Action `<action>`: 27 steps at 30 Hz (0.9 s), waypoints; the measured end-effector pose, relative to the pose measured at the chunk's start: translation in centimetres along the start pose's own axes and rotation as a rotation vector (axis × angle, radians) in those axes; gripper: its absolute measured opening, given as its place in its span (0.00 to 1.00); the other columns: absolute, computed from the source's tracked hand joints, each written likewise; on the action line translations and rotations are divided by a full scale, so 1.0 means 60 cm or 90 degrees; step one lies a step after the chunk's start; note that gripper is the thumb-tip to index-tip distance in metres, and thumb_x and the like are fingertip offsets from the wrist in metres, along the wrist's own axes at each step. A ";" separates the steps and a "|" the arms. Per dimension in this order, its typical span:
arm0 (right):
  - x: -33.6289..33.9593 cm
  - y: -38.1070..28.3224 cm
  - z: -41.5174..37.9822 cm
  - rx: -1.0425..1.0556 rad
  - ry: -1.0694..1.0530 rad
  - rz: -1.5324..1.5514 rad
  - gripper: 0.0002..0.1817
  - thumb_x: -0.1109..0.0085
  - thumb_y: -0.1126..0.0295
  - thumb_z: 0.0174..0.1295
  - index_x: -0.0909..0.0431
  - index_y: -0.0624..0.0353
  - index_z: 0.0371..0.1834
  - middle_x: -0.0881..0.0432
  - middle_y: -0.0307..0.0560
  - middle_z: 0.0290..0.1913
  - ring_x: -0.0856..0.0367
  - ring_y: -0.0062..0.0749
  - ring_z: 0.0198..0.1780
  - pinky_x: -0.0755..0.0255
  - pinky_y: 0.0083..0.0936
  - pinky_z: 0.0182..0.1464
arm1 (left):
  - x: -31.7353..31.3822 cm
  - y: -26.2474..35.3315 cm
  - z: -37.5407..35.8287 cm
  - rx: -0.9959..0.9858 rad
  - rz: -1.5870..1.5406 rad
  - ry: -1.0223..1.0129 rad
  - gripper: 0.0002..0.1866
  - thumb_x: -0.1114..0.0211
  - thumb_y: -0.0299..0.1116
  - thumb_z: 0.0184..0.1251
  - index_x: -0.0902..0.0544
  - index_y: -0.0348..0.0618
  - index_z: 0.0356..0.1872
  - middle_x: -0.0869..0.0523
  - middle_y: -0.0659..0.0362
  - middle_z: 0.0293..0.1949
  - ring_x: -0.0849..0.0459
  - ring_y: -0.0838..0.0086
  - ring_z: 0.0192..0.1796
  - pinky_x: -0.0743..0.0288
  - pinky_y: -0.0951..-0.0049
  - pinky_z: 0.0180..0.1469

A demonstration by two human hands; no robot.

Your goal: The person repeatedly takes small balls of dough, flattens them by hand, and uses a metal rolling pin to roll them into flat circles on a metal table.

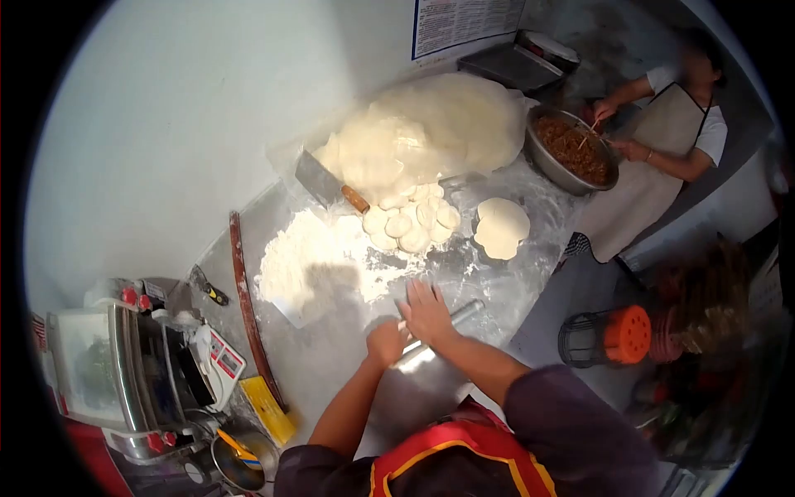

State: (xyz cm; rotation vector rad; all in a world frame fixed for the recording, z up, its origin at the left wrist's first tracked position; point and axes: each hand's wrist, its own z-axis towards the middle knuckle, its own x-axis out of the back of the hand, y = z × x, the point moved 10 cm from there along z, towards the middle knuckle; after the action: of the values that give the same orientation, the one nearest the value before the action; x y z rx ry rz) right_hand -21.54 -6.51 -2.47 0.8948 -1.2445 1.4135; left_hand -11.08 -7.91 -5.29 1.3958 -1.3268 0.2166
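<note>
Head view: right hand (pixel 426 315) lies flat-palmed over pin (pixel 468 312), likely stiff, slick, best held near ends; left hand (pixel 385 344) curls, grip unclear.

The person wears a dark, short-sleeved shirt (pixel 584 447) with a faint purple cast, its left sleeve (pixel 315 469) at seven o'clock in the view and its roomier-looking right sleeve (pixel 538 406) near five. Between five and six o'clock curves a bright red band (pixel 464 432) — apron-like, trimmed with narrow yellow piping (pixel 451 445). Below the sleeves everything is bare — forearms, left hand (pixel 385 344), right hand (pixel 427 312).
</note>
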 end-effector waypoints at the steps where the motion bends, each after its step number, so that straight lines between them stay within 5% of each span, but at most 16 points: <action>1: -0.006 0.000 0.023 -0.007 0.005 0.001 0.31 0.53 0.52 0.72 0.30 0.68 0.66 0.29 0.59 0.69 0.33 0.48 0.71 0.44 0.45 0.73 | 0.002 0.008 0.010 -0.001 0.001 -0.004 0.19 0.39 0.47 0.67 0.15 0.43 0.46 0.13 0.45 0.44 0.15 0.48 0.50 0.22 0.51 0.52; 5: 0.027 -0.012 -0.072 -0.012 -0.095 0.052 0.32 0.49 0.52 0.70 0.32 0.68 0.67 0.30 0.59 0.70 0.34 0.48 0.72 0.44 0.44 0.74 | 0.008 -0.033 0.006 -0.010 0.020 -0.015 0.17 0.37 0.47 0.66 0.12 0.47 0.44 0.12 0.46 0.43 0.15 0.48 0.48 0.22 0.52 0.51; 8: 0.021 0.002 -0.205 -0.011 -0.263 0.080 0.36 0.38 0.56 0.61 0.33 0.68 0.68 0.31 0.61 0.70 0.34 0.52 0.72 0.46 0.47 0.75 | -0.006 -0.097 -0.036 0.019 -0.108 0.065 0.21 0.39 0.47 0.66 0.17 0.48 0.56 0.13 0.47 0.46 0.16 0.46 0.50 0.23 0.51 0.53; 11: -0.004 -0.009 -0.160 0.075 -0.082 -0.031 0.33 0.43 0.55 0.66 0.32 0.68 0.67 0.31 0.60 0.70 0.35 0.50 0.73 0.47 0.49 0.75 | -0.054 -0.093 -0.056 -0.070 -0.096 -0.048 0.24 0.41 0.46 0.66 0.21 0.46 0.60 0.15 0.45 0.50 0.18 0.47 0.55 0.26 0.50 0.57; 13: -0.017 -0.021 -0.052 0.049 -0.074 -0.046 0.31 0.50 0.53 0.70 0.31 0.68 0.67 0.31 0.60 0.71 0.35 0.48 0.73 0.47 0.50 0.74 | -0.013 -0.065 -0.039 0.038 -0.038 -0.023 0.18 0.41 0.43 0.64 0.16 0.43 0.48 0.14 0.44 0.46 0.16 0.48 0.50 0.24 0.51 0.53; 15: -0.025 -0.022 0.023 0.010 -0.039 -0.030 0.31 0.56 0.52 0.73 0.32 0.69 0.68 0.32 0.60 0.72 0.35 0.47 0.73 0.47 0.51 0.74 | -0.006 -0.039 -0.003 0.012 -0.021 0.003 0.15 0.37 0.45 0.61 0.14 0.43 0.36 0.12 0.45 0.40 0.14 0.48 0.45 0.22 0.51 0.48; 20: 0.017 -0.035 -0.134 0.120 -0.066 0.013 0.29 0.47 0.57 0.69 0.31 0.67 0.66 0.30 0.62 0.69 0.36 0.50 0.73 0.45 0.48 0.73 | 0.012 -0.052 -0.034 -0.008 -0.052 -0.014 0.17 0.38 0.45 0.66 0.13 0.43 0.45 0.13 0.44 0.43 0.15 0.48 0.47 0.24 0.50 0.51; 22: 0.045 -0.023 -0.200 0.025 -0.260 0.060 0.31 0.45 0.58 0.67 0.33 0.68 0.68 0.31 0.64 0.69 0.34 0.54 0.72 0.43 0.48 0.72 | -0.008 -0.099 -0.060 0.038 -0.149 0.045 0.19 0.39 0.45 0.67 0.15 0.41 0.47 0.13 0.44 0.43 0.16 0.48 0.48 0.25 0.50 0.52; 25: 0.028 -0.034 -0.158 0.122 -0.063 0.005 0.31 0.44 0.58 0.68 0.33 0.69 0.67 0.32 0.64 0.70 0.34 0.55 0.71 0.44 0.49 0.73 | -0.045 -0.099 -0.080 0.022 -0.214 0.062 0.20 0.42 0.48 0.70 0.15 0.44 0.49 0.13 0.48 0.44 0.17 0.49 0.50 0.24 0.55 0.52; 27: -0.001 -0.039 -0.047 0.062 -0.072 0.009 0.31 0.51 0.55 0.71 0.32 0.71 0.67 0.31 0.64 0.70 0.35 0.55 0.72 0.46 0.49 0.74 | -0.005 -0.057 -0.059 0.012 -0.149 0.078 0.19 0.42 0.47 0.69 0.14 0.45 0.48 0.13 0.48 0.44 0.17 0.50 0.50 0.24 0.56 0.51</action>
State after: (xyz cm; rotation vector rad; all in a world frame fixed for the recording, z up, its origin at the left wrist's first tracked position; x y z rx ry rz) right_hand -18.99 -3.87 -2.50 1.0459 -1.2769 1.4624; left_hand -6.67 -5.97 -6.27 1.5151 -1.0537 0.1555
